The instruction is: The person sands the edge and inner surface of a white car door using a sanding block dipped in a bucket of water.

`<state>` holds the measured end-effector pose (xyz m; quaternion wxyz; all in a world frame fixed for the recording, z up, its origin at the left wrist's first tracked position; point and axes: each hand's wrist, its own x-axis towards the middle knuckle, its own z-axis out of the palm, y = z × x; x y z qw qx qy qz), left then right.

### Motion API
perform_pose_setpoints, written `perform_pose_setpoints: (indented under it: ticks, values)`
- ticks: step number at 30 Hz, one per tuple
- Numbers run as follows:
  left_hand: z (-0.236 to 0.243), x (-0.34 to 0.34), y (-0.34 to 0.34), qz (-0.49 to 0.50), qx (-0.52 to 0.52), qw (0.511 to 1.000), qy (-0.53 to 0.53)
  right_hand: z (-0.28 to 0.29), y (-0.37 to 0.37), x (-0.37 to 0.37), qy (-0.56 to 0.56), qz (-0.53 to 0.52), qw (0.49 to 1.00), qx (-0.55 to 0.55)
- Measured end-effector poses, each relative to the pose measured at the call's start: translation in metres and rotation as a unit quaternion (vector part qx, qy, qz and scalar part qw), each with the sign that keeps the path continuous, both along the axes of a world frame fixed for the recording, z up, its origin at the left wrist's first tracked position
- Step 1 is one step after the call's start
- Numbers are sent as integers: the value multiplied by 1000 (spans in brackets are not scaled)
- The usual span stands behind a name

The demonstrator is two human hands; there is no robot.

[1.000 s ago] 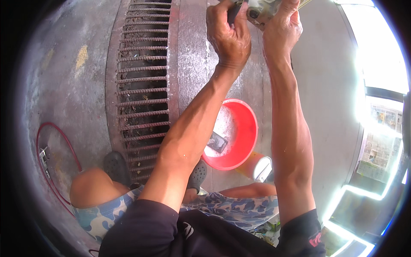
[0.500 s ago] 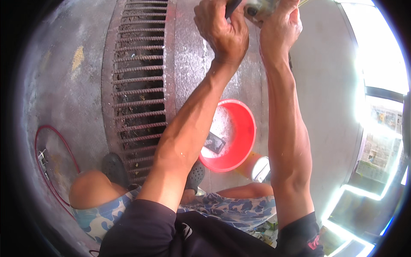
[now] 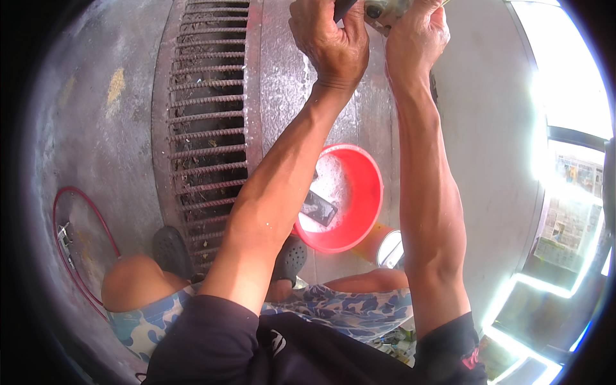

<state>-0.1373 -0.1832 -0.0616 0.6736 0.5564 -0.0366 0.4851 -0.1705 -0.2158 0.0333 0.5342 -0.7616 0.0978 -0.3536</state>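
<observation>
Both arms reach far forward to the top edge of the view. My left hand is closed around a dark, handle-like thing, whose upper end is cut off by the frame. Close beside it, my right hand grips a pale metal part with a round dark hole; most of this part lies outside the frame. Below and between my forearms stands a red basin of white suds. A dark, flat rectangular thing sticks out of the suds, partly behind my left forearm.
A rusty bar grate over a dark drain runs along the left. Farther left lies a red hose with a metal nozzle. A yellow can stands beside the basin. Dark clogs are on my feet.
Both hands have shifted slightly to the left and up, still holding the same things. The basin sits a little higher in the view, with more of the dark rectangular thing showing.
</observation>
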Motion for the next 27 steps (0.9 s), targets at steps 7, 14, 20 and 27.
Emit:
perform_pose_setpoints:
  ticks: [7,14,20,27]
  values:
    - [3,-13,-15,-17,-5,1000,19,-49,-88,13,-43,24,988,-148]
    - [-5,-17,-5,-26,1,999,37,-3,-11,0,5,-13,1000,-26]
    - [8,9,-4,13,7,1000,-7,5,-5,3,5,-8,1000,-9]
    - [-35,-29,-11,-124,-107,982,95,1,2,0,-43,-1,997,-57]
